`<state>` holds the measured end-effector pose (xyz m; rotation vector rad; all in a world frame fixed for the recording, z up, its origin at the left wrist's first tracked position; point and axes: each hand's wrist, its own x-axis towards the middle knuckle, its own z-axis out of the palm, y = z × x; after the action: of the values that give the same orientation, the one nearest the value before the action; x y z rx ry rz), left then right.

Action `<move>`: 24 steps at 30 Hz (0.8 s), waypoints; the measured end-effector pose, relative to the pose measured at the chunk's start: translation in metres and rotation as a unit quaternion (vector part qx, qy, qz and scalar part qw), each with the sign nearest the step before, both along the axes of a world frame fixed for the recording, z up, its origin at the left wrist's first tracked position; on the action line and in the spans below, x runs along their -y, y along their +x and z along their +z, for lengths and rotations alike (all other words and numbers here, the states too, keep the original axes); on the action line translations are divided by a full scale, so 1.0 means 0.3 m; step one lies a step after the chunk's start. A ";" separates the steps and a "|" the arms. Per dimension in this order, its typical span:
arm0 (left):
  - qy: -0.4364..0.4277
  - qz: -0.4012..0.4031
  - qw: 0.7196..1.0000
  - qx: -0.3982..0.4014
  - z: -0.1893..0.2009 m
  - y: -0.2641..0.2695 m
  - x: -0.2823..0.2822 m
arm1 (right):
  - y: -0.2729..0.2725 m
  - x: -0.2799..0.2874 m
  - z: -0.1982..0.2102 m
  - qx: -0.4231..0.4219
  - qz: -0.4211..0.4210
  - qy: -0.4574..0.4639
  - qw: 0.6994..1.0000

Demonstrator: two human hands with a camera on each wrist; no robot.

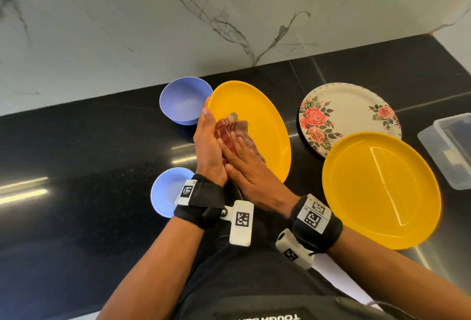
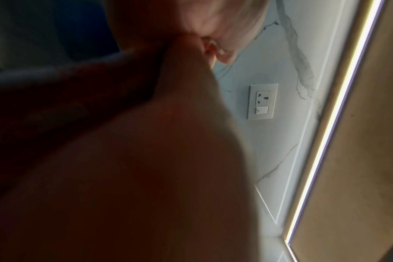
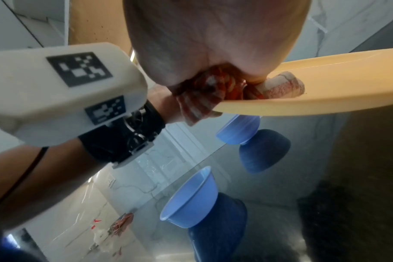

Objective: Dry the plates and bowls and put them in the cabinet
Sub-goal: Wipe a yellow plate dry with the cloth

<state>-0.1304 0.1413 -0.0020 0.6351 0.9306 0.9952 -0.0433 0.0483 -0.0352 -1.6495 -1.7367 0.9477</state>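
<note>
A yellow plate (image 1: 257, 113) is held tilted above the black counter (image 1: 89, 146). My left hand (image 1: 207, 141) grips its left rim. My right hand (image 1: 248, 166) lies flat on a red checked cloth (image 1: 230, 126) and presses it onto the plate's face. In the right wrist view the cloth (image 3: 209, 92) bunches under my palm against the yellow plate (image 3: 325, 99). Two blue bowls stand on the counter, one far (image 1: 184, 100) and one near (image 1: 164, 192). A second yellow plate (image 1: 379, 189) and a floral plate (image 1: 349, 113) lie to the right.
A clear plastic box (image 1: 451, 146) sits at the right edge of the counter. The marble wall (image 1: 178, 26) rises behind the counter, with a wall socket (image 2: 261, 101) on it. The left part of the counter is bare.
</note>
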 end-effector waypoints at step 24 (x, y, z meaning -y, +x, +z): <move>0.013 -0.004 0.998 -0.054 -0.003 -0.017 -0.021 | 0.261 -0.026 -0.167 0.005 -0.096 -0.086 0.992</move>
<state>-0.1355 0.1475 -0.0028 0.7197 1.0115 0.9751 0.0349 0.0561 -0.0852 -1.8945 -1.5050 1.0234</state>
